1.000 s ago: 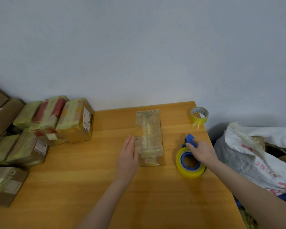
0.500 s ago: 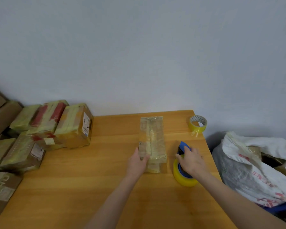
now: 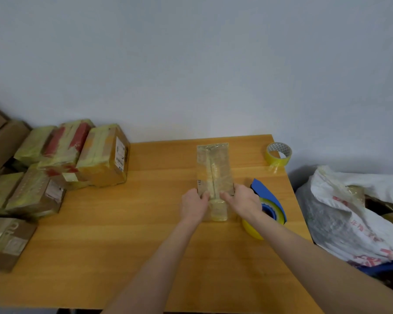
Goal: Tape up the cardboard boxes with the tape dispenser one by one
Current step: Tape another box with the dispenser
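Now the left hand [image 3: 194,207] and the right hand [image 3: 243,203] grip the near end of the cardboard box [image 3: 214,168] — fingers curled over its top. Just right of the right hand, the tape dispenser [image 3: 270,200] lies on the worktop [image 3: 123,245].

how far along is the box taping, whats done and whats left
Done: the boxes piled at the left already carry yellowish tape. In hand: the left hand and right hand both grip the near end of the centre box, itself well wrapped; the tape dispenser lies ungripped beside it. Left: possibly the plainer brown boxes at the far left, hard to judge.
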Motion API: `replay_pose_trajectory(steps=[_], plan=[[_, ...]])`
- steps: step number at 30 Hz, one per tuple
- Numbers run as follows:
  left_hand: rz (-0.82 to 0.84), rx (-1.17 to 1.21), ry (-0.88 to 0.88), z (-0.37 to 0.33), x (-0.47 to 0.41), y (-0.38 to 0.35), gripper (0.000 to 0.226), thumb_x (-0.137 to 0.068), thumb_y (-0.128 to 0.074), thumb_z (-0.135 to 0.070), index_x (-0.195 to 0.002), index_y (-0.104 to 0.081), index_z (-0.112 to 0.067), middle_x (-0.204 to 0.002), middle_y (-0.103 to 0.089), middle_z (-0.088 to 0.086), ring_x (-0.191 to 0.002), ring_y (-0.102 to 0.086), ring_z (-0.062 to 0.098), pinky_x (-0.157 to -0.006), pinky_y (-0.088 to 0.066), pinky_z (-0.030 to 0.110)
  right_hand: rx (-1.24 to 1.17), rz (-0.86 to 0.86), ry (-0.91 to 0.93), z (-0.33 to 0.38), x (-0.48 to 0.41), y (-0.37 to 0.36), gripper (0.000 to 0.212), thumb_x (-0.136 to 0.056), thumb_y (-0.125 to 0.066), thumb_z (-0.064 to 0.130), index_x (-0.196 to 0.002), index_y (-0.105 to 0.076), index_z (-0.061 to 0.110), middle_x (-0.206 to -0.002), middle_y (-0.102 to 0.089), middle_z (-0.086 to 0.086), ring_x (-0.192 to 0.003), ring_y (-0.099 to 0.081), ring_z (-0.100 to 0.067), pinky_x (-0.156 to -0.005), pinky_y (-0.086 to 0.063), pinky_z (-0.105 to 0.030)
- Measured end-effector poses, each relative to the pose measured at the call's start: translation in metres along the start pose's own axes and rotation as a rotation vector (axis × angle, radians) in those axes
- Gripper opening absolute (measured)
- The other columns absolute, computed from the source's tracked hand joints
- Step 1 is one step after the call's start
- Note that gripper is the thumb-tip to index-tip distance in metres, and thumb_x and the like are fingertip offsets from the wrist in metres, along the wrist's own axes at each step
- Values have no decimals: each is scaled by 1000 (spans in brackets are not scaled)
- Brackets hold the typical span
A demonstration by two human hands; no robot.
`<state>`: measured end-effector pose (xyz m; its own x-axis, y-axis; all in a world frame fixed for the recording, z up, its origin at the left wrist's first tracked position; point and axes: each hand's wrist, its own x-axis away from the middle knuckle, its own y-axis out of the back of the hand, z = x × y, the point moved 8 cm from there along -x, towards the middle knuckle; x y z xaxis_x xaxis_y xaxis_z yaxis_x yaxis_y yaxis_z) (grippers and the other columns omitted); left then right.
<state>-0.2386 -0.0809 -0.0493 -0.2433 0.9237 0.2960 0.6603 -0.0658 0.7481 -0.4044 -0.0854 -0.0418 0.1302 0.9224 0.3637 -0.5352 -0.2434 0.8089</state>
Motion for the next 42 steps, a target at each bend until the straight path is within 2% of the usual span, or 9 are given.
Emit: replay_pose_trajectory(steps=[4, 10, 14, 16, 18, 25, 29, 36, 42], plan=[[-32, -50, -70, -1, 1, 3, 30, -103, -40, -31, -83, -54, -12, -89, -64, 10, -80, -56, 26, -66, -41, 33, -17, -23, 10, 0, 0, 2, 31, -100, -41, 45, -89, -49, 17, -98, -64, -7, -94, -61, -30, -71, -44, -35], [53, 239, -116, 5, 19, -4, 31, -106, -32, -26, -105, -60, -11, -93, -60, -3, -81, -53, 11, -58, -36, 13, -89, -10, 62, -3, 2, 0, 32, -104, -31, 40, -87, -46, 17, -79, -54, -3, -79, -54, -25, -66, -40, -34], [90, 331, -141, 13, 18, -6, 35, -104, -35, -29, -123, -60, -12, -114, -64, 0, -103, -58, 14, -84, -47, 24, -236, 50, 91, -9, 3, 4, 36, -105, -32, 37, -74, -45, 24, -69, -48, 3, -69, -48, -17, -59, -36, -30], [6, 333, -149, 22, 20, 5, 35, -100, -47, -34, -129, -57, -17, -119, -60, -4, -106, -57, 10, -91, -48, 27, -308, 55, 117, -18, 7, 11, 32, -104, -37, 36, -101, -63, 17, -90, -64, -4, -83, -58, -19, -70, -42, -30], [-120, 331, -137, 30, 24, 19, 29, -95, -57, -36, -118, -60, -19, -99, -61, -4, -89, -58, 11, -79, -51, 26, -354, -31, 119, -29, 12, 23, 41, -102, -45, 37, -129, -58, 9, -112, -65, -7, -106, -59, -23, -83, -43, -30], [-53, 571, -36, 27, 27, 12, 11, -91, -65, -14, -97, -65, -5, -77, -66, 5, -60, -61, 10, -56, -53, 18, -536, 1, 151, -27, 21, 9, 42, -98, -56, 21, -139, -51, 10, -63, -60, 3, -57, -61, -11, -62, -50, -20], [-28, 604, -20, 36, 23, 8, 9, -88, -67, -5, -96, -65, -3, -75, -67, 2, -54, -61, 2, -58, -54, 20, -604, -10, 149, -28, 21, 5, 47, -95, -61, 11, -140, -50, 10, -61, -59, 3, -47, -59, 1, -55, -48, -11], [-59, 422, -141, 24, 26, 15, 9, -84, -72, -12, -86, -63, -13, -79, -67, 2, -67, -65, 14, -55, -47, 12, -327, -60, 293, -17, 21, 11, 60, -92, -65, 15, -146, -40, 21, -64, -59, 6, -54, -51, -1, -59, -40, -8], [-145, 29, -225, 17, 25, 20, 25, -82, -74, -30, -85, -52, -18, -75, -51, -9, -66, -46, 6, -55, -36, 15, 150, -137, 294, -9, 21, 17, 61, -91, -64, 40, -146, -41, 26, -93, -63, 4, -85, -60, -15, -64, -43, -27]])
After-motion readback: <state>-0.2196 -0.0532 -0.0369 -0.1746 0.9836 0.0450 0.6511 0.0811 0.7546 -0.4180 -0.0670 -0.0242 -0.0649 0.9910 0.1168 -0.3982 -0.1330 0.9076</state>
